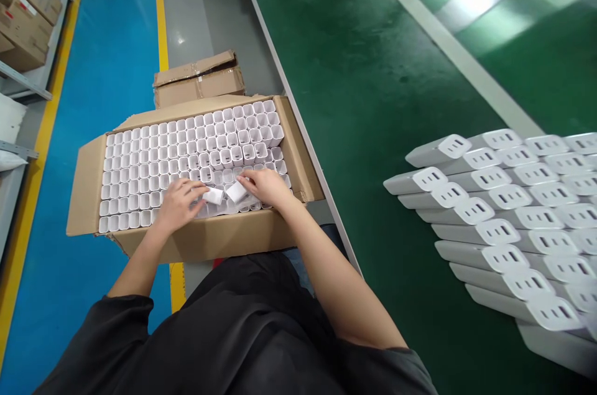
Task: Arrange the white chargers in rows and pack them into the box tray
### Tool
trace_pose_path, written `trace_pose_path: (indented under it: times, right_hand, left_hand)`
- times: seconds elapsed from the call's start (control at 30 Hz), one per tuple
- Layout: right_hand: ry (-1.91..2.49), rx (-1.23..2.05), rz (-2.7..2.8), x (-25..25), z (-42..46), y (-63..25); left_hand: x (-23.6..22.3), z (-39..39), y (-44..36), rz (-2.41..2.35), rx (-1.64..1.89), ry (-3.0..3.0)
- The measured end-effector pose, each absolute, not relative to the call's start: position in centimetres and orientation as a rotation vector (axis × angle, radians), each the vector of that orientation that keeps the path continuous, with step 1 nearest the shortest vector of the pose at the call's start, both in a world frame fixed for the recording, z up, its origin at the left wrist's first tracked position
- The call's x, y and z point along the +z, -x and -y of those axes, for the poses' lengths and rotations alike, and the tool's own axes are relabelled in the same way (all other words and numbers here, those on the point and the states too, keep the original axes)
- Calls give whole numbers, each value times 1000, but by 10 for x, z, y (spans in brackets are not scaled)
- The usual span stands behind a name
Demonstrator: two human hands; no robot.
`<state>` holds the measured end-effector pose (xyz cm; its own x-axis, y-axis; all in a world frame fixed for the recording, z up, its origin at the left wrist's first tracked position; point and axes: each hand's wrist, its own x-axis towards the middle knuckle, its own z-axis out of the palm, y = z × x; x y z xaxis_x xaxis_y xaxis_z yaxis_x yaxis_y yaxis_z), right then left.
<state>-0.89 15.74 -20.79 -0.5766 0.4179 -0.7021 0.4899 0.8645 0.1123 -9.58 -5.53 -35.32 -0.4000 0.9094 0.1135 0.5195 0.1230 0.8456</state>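
An open cardboard box (86, 186) sits at my left, packed with rows of several small white plastic shells (153, 152). Both hands reach into its near side. My left hand (180, 202) is curled around one white shell (214, 196), pulled out and lying sideways. My right hand (265, 186) pinches another white shell (236, 191), tilted above the rows. The two shells sit close together, almost touching.
A green table (373, 102) spreads to the right, with stacked rows of white charger housings (504, 221) at its right side. A flattened carton (198, 78) lies behind the box. Shelves with brown cartons (25, 3) stand at far left, beside a blue floor.
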Motion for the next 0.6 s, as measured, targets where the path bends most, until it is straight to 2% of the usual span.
trace_pose_path:
  times: [0.23,0.47,0.6]
  right_hand:
    - [-649,-166,-2164,-208,-156,2]
    - [-522,-370,-2259,-204,-149,-1]
    - [-442,-444,-2306,-207,-144,1]
  left_hand:
    - [-337,22,84,-1738,935,-1680]
    - [-351,41,93,-1756,1206,-1483]
    - [-360,57,98,-1788,1176,-1437]
